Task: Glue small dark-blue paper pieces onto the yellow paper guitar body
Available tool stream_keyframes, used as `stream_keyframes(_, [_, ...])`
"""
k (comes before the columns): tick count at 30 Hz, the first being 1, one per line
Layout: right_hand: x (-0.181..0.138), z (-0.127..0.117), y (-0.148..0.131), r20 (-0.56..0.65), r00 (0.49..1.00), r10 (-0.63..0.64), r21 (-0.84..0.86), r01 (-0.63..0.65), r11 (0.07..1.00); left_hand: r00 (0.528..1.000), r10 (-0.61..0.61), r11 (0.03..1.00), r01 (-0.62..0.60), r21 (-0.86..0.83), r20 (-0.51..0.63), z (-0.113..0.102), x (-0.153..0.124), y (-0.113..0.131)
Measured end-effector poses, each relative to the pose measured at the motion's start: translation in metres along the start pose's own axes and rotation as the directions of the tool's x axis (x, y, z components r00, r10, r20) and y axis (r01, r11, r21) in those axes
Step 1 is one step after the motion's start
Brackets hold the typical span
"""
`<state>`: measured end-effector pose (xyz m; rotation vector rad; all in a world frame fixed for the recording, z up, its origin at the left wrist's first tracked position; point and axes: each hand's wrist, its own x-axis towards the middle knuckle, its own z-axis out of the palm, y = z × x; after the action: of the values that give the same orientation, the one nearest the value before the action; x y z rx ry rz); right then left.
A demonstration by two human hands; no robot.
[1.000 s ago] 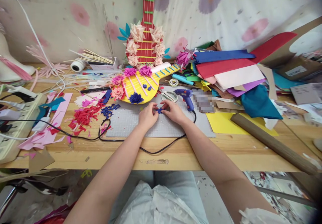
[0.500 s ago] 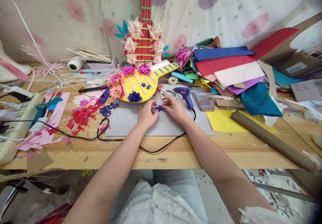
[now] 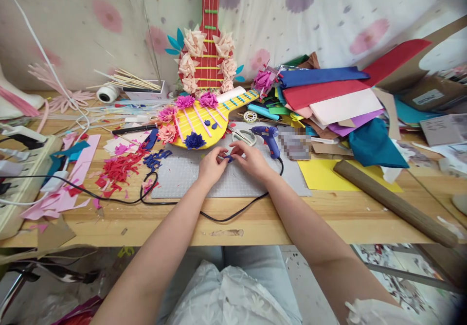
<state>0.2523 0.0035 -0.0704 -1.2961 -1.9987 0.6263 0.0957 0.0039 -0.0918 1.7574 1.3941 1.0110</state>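
Note:
Between the fingertips of both hands is a small piece of dark blue paper (image 3: 228,158). My left hand (image 3: 212,165) pinches its left side, and my right hand (image 3: 251,159) grips the right side. Both hands are over the grey cutting mat (image 3: 178,181). Just behind them lies a yellow paper guitar (image 3: 215,133) with pink flowers and a dark blue flower (image 3: 194,140). A blue hot glue gun (image 3: 268,139) rests to the right of my right hand, with scissors (image 3: 243,137) beside it.
Red paper scraps (image 3: 122,169) and blue scraps (image 3: 156,158) lie left of the mat. The glue gun's black cord (image 3: 233,218) loops along the front. A red paper guitar (image 3: 209,62) stands behind. At right are stacked coloured papers (image 3: 328,96) and a brown roll (image 3: 394,203).
The blue paper showed a broader face before and now looks narrower between my fingers. My hands have turned it slightly and stay in nearly the same place.

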Motion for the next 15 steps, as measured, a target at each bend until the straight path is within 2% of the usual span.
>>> stream_keyframes(4, [-0.002, -0.023, 0.013, -0.059, 0.994, 0.09, 0.098, -0.084, 0.992, 0.996, -0.072, 0.989, 0.064, -0.134, -0.052, 0.0, 0.004, -0.002])
stream_keyframes(7, [-0.011, -0.054, 0.024, 0.102, 0.967, 0.235, 0.216, -0.252, 0.943, 0.983, -0.165, 0.944, 0.134, -0.303, -0.077, 0.001, 0.007, -0.001])
stream_keyframes(8, [-0.015, -0.064, 0.027, 0.148, 0.949, 0.278, 0.205, -0.305, 0.93, 0.978, -0.194, 0.925, 0.157, -0.346, -0.075, 0.001, 0.008, -0.001])
stream_keyframes(10, [-0.021, -0.08, 0.033, 0.135, 0.917, 0.374, 0.121, -0.39, 0.913, 0.968, -0.244, 0.891, 0.199, -0.408, -0.061, 0.002, 0.009, 0.001])
stream_keyframes(12, [-0.024, -0.087, 0.037, -0.016, 0.898, 0.439, 0.025, -0.439, 0.898, 0.958, -0.283, 0.857, 0.231, -0.46, -0.046, 0.002, 0.011, 0.002])
stream_keyframes(15, [-0.017, -0.078, 0.046, -0.381, 0.83, 0.409, -0.009, -0.445, 0.895, 0.949, -0.315, 0.81, 0.253, -0.529, -0.029, 0.001, 0.012, 0.003])
